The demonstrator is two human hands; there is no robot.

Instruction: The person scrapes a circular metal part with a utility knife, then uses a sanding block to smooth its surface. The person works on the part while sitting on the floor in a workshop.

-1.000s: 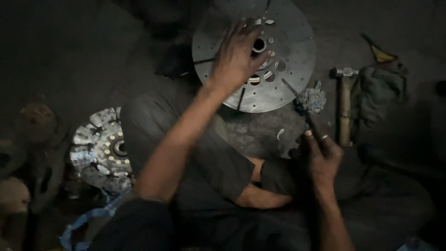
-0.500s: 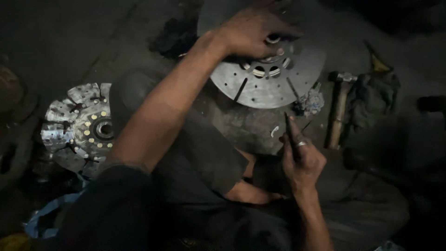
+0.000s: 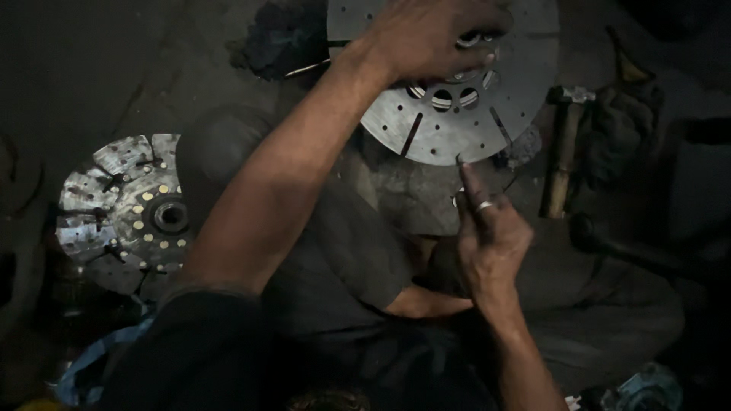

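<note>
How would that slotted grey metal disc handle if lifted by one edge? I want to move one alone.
Probably stiff and fairly heavy: the metal disc looks like flat plate. Lying flat, it seems unlikely to roll. Its slots and holes, where the left hand rests, should give grip, though the thin rim may bite.

hammer [image 3: 562, 152]: wooden handle, lying right of the work
rag [image 3: 620, 125]: dark, bunched just beside the hammer
worn clutch disc [image 3: 129, 213]: 1, on the floor at left

surface: dark floor [image 3: 114, 68] | on it: worn clutch disc [image 3: 126, 213], wooden-handled hammer [image 3: 562, 156], rag [image 3: 620, 129]
</note>
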